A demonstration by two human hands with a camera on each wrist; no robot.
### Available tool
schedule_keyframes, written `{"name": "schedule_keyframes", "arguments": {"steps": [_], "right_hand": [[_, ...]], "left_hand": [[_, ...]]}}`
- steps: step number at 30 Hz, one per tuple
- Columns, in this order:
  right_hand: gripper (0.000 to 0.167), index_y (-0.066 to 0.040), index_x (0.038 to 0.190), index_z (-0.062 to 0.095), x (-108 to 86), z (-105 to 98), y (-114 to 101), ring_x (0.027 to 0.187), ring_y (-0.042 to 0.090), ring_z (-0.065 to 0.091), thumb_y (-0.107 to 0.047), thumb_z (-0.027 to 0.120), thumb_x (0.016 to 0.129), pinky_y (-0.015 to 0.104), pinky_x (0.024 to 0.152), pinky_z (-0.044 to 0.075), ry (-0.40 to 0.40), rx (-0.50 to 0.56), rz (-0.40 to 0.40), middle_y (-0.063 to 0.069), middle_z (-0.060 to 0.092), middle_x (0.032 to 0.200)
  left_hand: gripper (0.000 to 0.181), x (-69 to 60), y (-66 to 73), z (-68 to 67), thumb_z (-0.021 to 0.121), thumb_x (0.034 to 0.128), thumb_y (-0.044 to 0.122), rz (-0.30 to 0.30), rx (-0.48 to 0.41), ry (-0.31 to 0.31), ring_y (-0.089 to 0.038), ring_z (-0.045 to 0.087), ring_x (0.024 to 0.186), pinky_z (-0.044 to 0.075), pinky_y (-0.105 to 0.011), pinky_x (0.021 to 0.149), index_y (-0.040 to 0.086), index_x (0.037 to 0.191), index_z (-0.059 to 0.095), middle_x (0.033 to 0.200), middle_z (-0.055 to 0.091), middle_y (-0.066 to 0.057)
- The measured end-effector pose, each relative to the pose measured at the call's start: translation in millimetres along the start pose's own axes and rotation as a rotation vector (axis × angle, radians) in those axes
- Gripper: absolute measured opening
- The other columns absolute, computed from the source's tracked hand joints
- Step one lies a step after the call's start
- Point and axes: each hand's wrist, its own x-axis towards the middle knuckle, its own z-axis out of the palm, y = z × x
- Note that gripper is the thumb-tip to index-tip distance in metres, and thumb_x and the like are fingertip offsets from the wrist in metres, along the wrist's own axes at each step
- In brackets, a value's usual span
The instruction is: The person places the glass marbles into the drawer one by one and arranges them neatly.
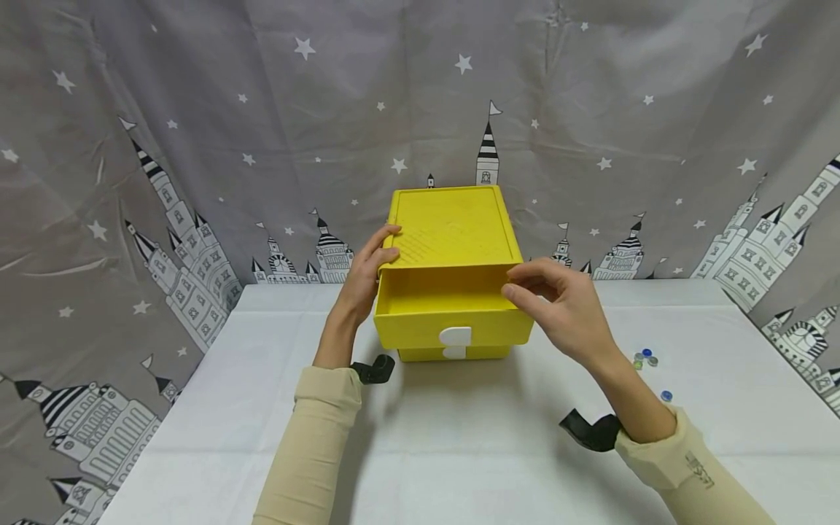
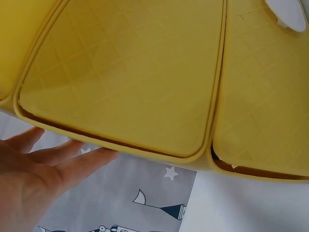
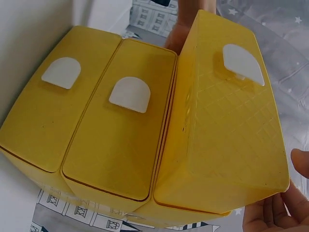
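The yellow drawer [image 1: 410,332] sticks out of its box [image 1: 453,226] near the back edge of the tabletop [image 1: 210,415]. It looks light, stiff and smooth, best held by the white handle [image 1: 456,336]. The left hand [image 1: 361,281] touches the box with straight fingers. The right hand [image 1: 569,310] has bent fingers at the drawer; I can't tell if they hold anything.

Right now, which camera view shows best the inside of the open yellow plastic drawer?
The head view: it looks down into the open yellow plastic drawer. The right wrist view shows only outer faces; in the left wrist view, I cannot identify its inside.
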Motion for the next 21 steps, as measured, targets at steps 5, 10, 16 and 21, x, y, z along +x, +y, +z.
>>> {"name": "schedule_keyframes", "arguments": {"steps": [5, 10, 16, 21], "right_hand": [[0.015, 0.005, 0.102, 0.070, -0.8, -0.6, -0.5, 0.083, 0.016, 0.063, -0.003, 0.069, 0.090, 0.019, 0.076, 0.051, 0.021, 0.014, 0.005, 0.011, 0.067, 0.096], [0.016, 0.005, 0.105, 0.070, -1.8, -3.9, 0.0, 0.088, 0.013, 0.063, -0.003, 0.069, 0.090, 0.018, 0.081, 0.051, 0.040, 0.017, 0.004, 0.013, 0.066, 0.099], [0.017, 0.006, 0.104, 0.070, -2.9, -11.1, 3.4, 0.092, 0.014, 0.061, -0.004, 0.069, 0.091, 0.018, 0.086, 0.049, 0.050, 0.003, 0.027, 0.012, 0.064, 0.099], [0.019, 0.003, 0.107, 0.070, -8.6, -17.9, 10.7, 0.092, 0.012, 0.060, -0.008, 0.069, 0.092, 0.016, 0.084, 0.048, 0.051, -0.059, 0.068, 0.011, 0.066, 0.101]], "left_hand": [[0.056, 0.2, -0.1, -0.4, 0.049, 0.0946, 0.025, -0.002, -0.001, -0.001, -0.024, 0.029, 0.141, 0.023, -0.046, 0.114, 0.009, 0.148, 0.041, 0.161, 0.022, -0.005], [0.057, 0.0, -0.2, -0.6, 0.049, 0.0946, 0.026, -0.008, -0.001, 0.000, -0.025, 0.029, 0.141, 0.023, -0.047, 0.113, 0.009, 0.148, 0.041, 0.161, 0.022, -0.005], [0.055, 0.0, -0.1, -0.7, 0.048, 0.0960, 0.025, -0.011, -0.008, 0.006, -0.024, 0.028, 0.141, 0.023, -0.046, 0.114, 0.011, 0.149, 0.041, 0.161, 0.022, -0.004], [0.055, 0.6, -0.3, 0.1, 0.048, 0.0964, 0.024, -0.006, -0.019, -0.001, -0.023, 0.027, 0.142, 0.022, -0.045, 0.114, 0.010, 0.149, 0.040, 0.161, 0.021, -0.004]]}}
